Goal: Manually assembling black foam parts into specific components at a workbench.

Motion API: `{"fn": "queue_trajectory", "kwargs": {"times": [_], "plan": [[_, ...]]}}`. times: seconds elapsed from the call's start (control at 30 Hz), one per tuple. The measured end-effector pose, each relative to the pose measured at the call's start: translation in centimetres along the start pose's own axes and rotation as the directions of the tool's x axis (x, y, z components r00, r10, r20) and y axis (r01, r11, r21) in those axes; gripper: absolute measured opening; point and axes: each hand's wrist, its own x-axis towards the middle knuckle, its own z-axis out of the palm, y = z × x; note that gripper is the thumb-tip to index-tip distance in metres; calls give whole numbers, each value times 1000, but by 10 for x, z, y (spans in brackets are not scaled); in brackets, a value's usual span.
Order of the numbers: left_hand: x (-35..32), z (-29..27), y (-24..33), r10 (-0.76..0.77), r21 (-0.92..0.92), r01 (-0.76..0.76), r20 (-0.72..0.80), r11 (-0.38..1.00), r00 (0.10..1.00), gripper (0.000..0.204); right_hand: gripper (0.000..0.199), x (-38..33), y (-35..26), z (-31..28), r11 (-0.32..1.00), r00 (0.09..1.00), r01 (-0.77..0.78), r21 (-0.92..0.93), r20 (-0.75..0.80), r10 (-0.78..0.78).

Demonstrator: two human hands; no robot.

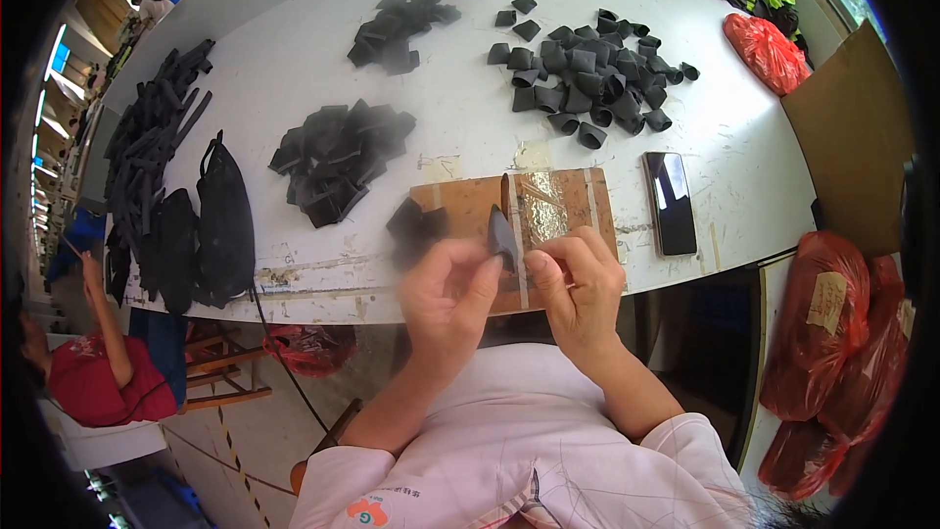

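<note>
Pinched between the thumb and fingers of my left hand is a small folded piece of black fabric, its pointed end up. Close on its right side, my right hand has thumb and fingertips pressed together; what they hold, if anything, is too small to make out. Both hands are over the near edge of a brown board with pale strips and a shiny taped patch. A few flat black pieces lie at the board's left side, just beyond my left hand.
On the white table are piles of flat black pieces, rolled black loops and black strips. A phone lies right of the board. Red plastic bags stand at right. Another person sits at left.
</note>
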Motion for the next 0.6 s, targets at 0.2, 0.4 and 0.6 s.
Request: {"fn": "queue_trajectory", "kwargs": {"times": [0.2,0.4,0.6], "plan": [[-3,-3,-5,182,241,-210,136,947,974,6,19,1,0,-3,855,971,-199,480,217,104],[-8,6,-17,536,624,-440,40,645,843,17,23,4,0,3,924,920,382,-21,-89,-382],[-13,9,-22,518,486,-480,64,730,853,14,19,12,10,-4,946,957,257,196,-186,-221]]}}
